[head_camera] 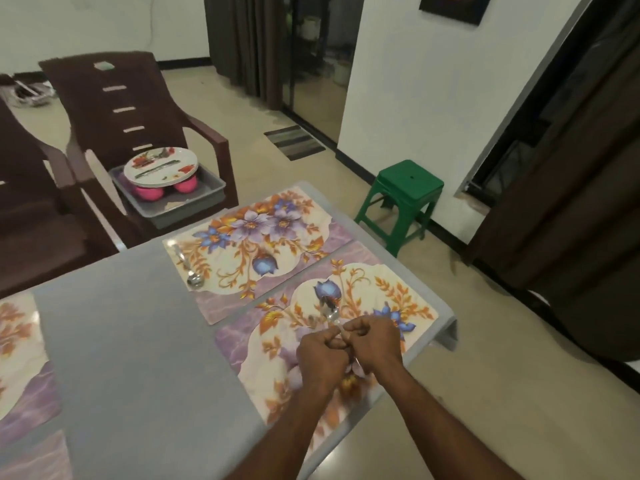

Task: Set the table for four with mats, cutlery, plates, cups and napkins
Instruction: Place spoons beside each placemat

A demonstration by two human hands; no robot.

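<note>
While both hands, the left hand and right hand, pinch a spoon above the near floral mat, the cutlery step seems underway, next needing it laid at the mat's edge.

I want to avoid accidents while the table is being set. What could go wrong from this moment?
1. Both hands, left hand and right hand, pinch the spoons together above the near mat; while separating them, one could slip from the grip and fall.
2. That mat lies close to the table edge, so a dropped spoon might bounce to the floor.
3. The plates rest on pink cups in a tray on the chair; the stack may tip when lifted.
</note>
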